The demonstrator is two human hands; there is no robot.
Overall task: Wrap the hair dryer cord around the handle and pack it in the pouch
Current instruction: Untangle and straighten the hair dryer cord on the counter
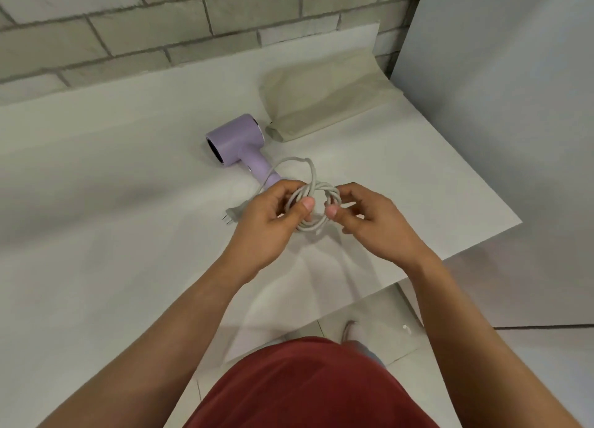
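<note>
Here both hands pinch smooth, round-coiled white cord.

It was a plain indoor room, seemingly domestic: a bare wall of grey blocks with rough mortar lines stood behind a white worktop, a smooth pale panel rose at the right, and light tiles covered the floor. A lilac hair dryer and a beige pouch lay on the worktop.

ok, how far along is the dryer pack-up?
Done: cord gathered into loops. In hand: left hand and right hand hold the coil near the handle, plug loose on the table. Left: nothing wound on the handle; hair dryer lies outside the pouch.
</note>
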